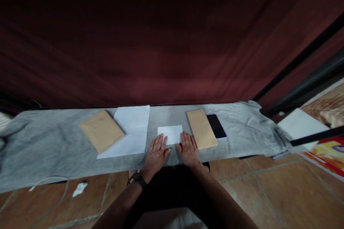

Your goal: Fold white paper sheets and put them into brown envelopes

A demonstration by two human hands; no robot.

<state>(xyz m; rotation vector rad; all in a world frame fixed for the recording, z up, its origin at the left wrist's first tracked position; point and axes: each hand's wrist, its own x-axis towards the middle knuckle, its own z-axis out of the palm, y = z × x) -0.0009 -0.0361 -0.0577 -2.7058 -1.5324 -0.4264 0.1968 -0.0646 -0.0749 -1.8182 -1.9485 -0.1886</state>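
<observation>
A small white rectangle of paper lies flat on the grey cloth between my hands. My left hand rests palm down at its lower left corner, fingers stretched out. At its right edge my right hand also lies flat, fingers extended, touching the paper's side. Just right of that hand is a brown envelope, and a dark-screened phone sits against the envelope's far side. To the left, a large white sheet is partly covered by another brown envelope.
The grey cloth covers a long narrow table. A dark red curtain hangs behind it. A white cable dangles at the front left above the tiled floor, where a crumpled white scrap lies. Dark metal bars stand at right.
</observation>
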